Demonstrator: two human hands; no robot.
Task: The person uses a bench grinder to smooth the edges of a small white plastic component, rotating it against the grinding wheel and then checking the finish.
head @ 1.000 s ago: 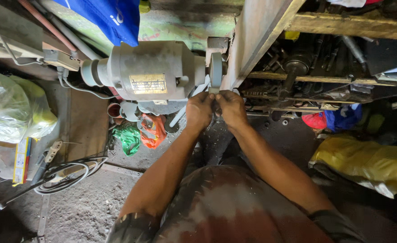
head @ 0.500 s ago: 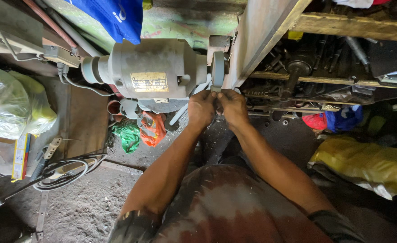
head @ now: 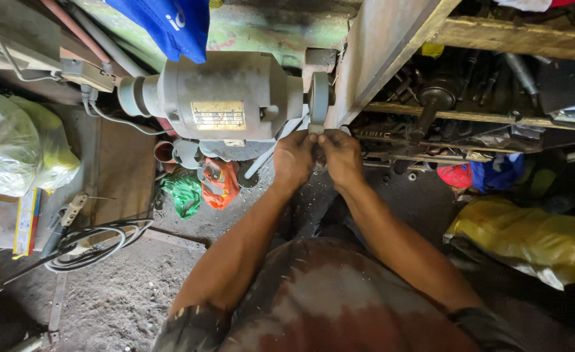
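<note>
Fingers sit very close to the grinding wheel (head: 318, 98), and that is the main hazard as I judge it. The left hand (head: 294, 160) and the right hand (head: 341, 156) are both closed, pinching 1 small pale piece (head: 315, 129) between their fingertips and holding it up against the lower edge of the wheel, at the right end of the grey bench grinder (head: 225, 104). The piece is so small that little of it shows beyond the fingertips; if it catches or slips, a fingertip could meet the wheel, or the piece could be thrown out. Whether the wheel is turning cannot be told from this view. A small piece could also heat fast against the stone and force a sudden letting-go. No glove shows on either hand, and the forearms are bare. Grit and shavings lie on the floor (head: 124, 300) under the hands, and a coil of cable (head: 88, 244) lies on the floor to the left, well apart from the work.

Against the picture from 1.0 s ago, almost nothing differs: both hands stay closed at the same spot under the wheel, the grinder, the green bag (head: 184, 192) and the orange bag (head: 219, 182) below it lie as before, and the view shifts only slightly.
</note>
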